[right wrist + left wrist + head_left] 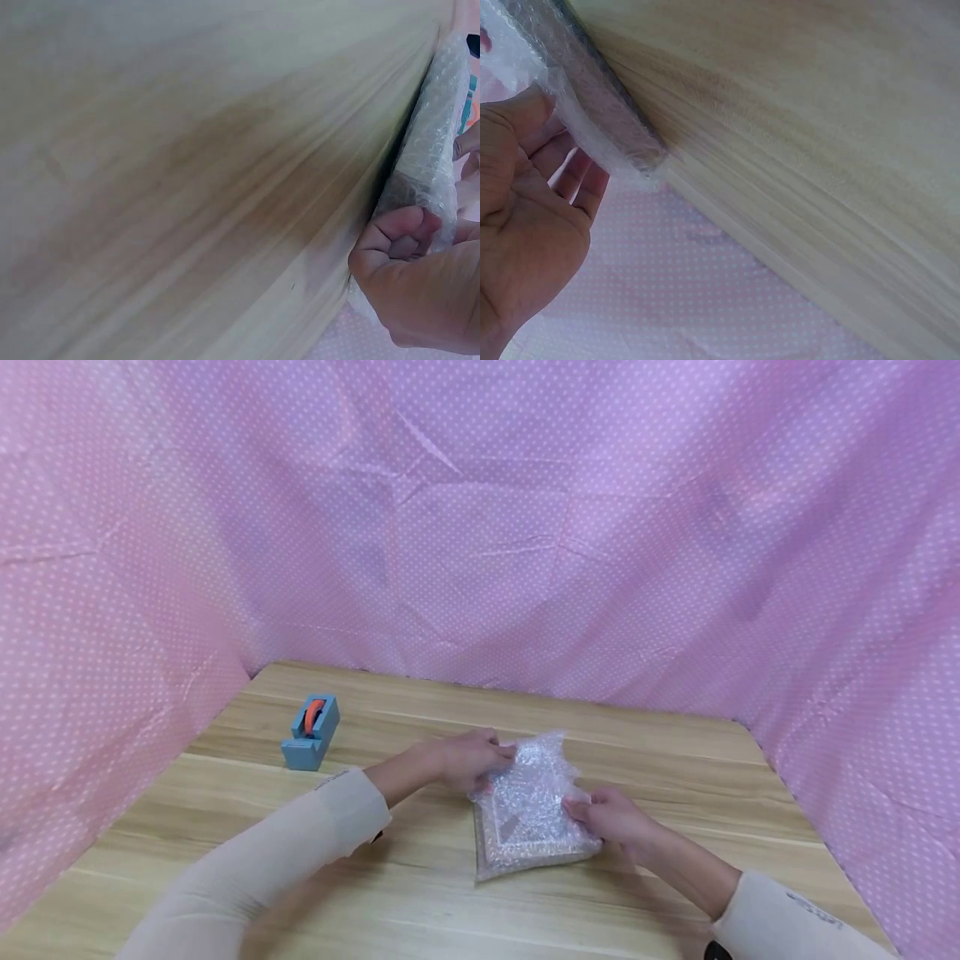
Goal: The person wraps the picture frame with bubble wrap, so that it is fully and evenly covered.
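Note:
Clear bubble wrap (534,793) lies around a flat rectangular item on the table; a pale border shows through it, but the item's kind is hidden. With thumb and fingers, my left hand (467,758) pinches the wrap at its upper left edge. In the left wrist view, the left hand (536,187) has its thumb on the loose film of the bubble wrap (592,112). On the package's right side, my right hand (621,821) grips the wrap's edge. The right wrist view has the right hand (416,289) with curled fingers against the bubble wrap (431,142).
A blue tape dispenser (311,735) with an orange roll stands at the left of the wooden table (405,902). Pink polka-dot cloth (480,552) hangs around the back and sides.

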